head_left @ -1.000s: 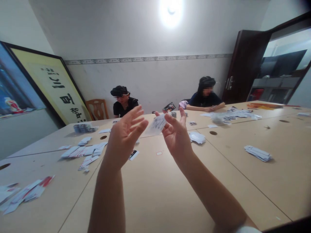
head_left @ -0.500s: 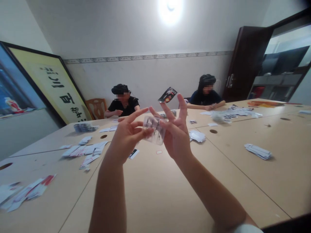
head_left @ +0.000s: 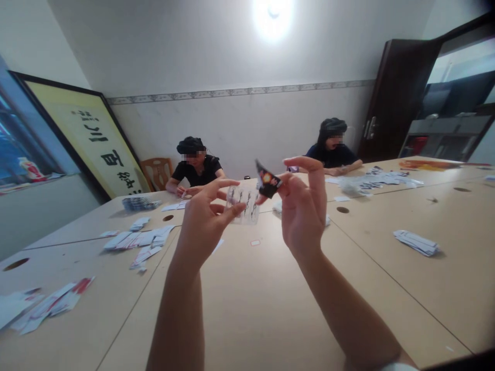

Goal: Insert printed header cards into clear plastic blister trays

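Between the thumb and fingers of my left hand (head_left: 203,219) is a clear plastic pack (head_left: 247,212) with several small dark metal pieces in rows, held up above the table. My right hand (head_left: 303,211) pinches a small black printed card (head_left: 268,183) with orange and white print. The card is tilted and sits just right of the pack's upper corner; whether the two touch I cannot tell. Below the hands, a small white label with a red edge (head_left: 256,242) lies on the table.
Paper slips (head_left: 135,238) lie in loose piles at the left, with a stack of packs (head_left: 139,203) behind them. A bundle of white slips (head_left: 416,242) rests at the right, clear bags (head_left: 359,184) farther back. Two people (head_left: 198,164) sit across the table.
My right hand has let go of the pack and moved right. The card, earlier upright at the fingertips, has come down and is now pinched beside the pack. My left hand keeps its hold.
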The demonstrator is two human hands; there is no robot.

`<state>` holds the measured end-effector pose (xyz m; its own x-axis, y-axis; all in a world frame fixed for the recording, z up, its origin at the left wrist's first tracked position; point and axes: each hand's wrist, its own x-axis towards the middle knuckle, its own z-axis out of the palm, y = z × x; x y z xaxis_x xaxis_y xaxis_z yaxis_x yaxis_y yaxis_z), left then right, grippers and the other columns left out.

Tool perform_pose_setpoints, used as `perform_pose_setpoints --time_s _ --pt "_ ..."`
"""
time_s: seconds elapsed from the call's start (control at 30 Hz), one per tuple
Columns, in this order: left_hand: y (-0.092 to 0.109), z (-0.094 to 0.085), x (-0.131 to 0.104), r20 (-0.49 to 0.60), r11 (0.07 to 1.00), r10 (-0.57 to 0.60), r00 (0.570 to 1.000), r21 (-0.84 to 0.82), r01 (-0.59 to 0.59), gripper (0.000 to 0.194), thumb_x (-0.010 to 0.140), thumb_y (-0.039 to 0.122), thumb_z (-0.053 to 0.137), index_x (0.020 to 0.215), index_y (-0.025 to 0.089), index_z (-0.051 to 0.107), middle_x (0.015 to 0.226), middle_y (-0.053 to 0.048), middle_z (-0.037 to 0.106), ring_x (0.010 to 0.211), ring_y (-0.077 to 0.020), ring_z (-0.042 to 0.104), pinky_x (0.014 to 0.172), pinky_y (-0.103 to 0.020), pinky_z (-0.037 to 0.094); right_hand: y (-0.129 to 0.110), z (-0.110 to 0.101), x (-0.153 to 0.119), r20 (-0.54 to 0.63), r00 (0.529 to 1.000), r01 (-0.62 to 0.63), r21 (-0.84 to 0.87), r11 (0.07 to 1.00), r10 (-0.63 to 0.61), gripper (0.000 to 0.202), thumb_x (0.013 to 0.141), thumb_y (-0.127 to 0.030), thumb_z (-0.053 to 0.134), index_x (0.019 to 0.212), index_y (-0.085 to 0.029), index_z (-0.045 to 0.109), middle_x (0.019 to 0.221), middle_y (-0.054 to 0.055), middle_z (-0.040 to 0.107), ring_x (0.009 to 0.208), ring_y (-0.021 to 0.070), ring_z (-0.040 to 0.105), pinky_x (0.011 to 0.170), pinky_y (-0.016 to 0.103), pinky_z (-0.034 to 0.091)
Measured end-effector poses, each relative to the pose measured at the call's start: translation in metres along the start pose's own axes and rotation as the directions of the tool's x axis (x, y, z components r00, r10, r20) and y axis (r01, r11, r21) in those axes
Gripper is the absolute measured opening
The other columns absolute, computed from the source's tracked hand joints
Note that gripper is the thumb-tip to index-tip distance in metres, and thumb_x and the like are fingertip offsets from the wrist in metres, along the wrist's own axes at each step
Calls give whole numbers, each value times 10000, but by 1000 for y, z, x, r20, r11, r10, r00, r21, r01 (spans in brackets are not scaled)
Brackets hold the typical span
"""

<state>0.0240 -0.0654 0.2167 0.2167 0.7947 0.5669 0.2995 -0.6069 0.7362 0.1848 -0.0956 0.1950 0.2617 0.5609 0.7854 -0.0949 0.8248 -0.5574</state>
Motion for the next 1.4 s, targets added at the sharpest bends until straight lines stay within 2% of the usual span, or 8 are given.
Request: perform_pose_setpoints --time_s 0.1,0.2,0.23,0.47,0.8,1.0,1.23,1.4 --pt "0 -1 0 35 999 -2 999 -33 3 446 760 324 791 1169 207 655 924 -46 693 616 -151 673 494 -218 498 -16 -8 1 380 924 20 -152 988 40 398 924 -452 617 1286 -303 543 805 -8 648 663 157 644 683 319 571" --pt "3 -2 -1 70 994 5 998 -110 3 387 795 307 763 1142 208 622 912 -40 707 677 -161 694 548 -221 546 -34 -21 4 733 678 211 -258 943 49 254 891 -353 694 1130 -271 668 746 -35 672 647 115 622 685 254 535" --pt "4 -3 -2 78 991 11 997 -137 0 380 798 316 768 1129 211 613 913 -38 712 700 -164 701 574 -224 563 -39 -26 4 756 653 254 -268 929 39 206 882 -345 712 1071 -264 697 734 -36 682 644 107 623 685 244 530" --pt "9 3 -7 102 993 -46 994 -106 57 438 833 451 738 1160 236 543 892 -30 687 650 -154 684 416 -182 533 -49 -45 7 310 945 102 -576 811 101 193 784 -386 807 844 -215 740 733 14 689 589 128 616 522 251 487" --pt "9 12 -5 166 943 -49 985 -316 101 533 765 389 813 1123 252 442 893 9 664 705 -173 723 511 -254 639 -33 -34 9 215 953 -69 -535 842 214 202 790 -335 784 789 -206 628 582 -55 540 437 75 503 398 199 366" --pt "14 14 -9 224 905 -45 973 -405 135 363 872 415 702 1075 249 452 800 31 666 663 -169 735 540 -259 643 -39 -34 9 109 987 -60 -428 902 117 172 827 -351 748 865 -212 653 792 -6 643 464 71 547 394 203 457" --pt "13 12 -12 211 873 4 977 -478 99 260 917 397 655 1047 253 482 732 48 660 624 -150 711 548 -283 648 -44 -32 8 -80 996 15 -323 946 -43 434 825 -287 743 1229 -329 588 1159 28 619 841 160 670 744 343 632" --pt "17 12 -16 223 890 9 975 -446 94 235 925 374 635 1068 249 495 780 31 676 678 -154 718 583 -285 648 -44 -26 6 15 1000 -19 -253 967 24 395 818 -276 743 1186 -354 622 1318 29 553 1058 218 656 908 419 601"
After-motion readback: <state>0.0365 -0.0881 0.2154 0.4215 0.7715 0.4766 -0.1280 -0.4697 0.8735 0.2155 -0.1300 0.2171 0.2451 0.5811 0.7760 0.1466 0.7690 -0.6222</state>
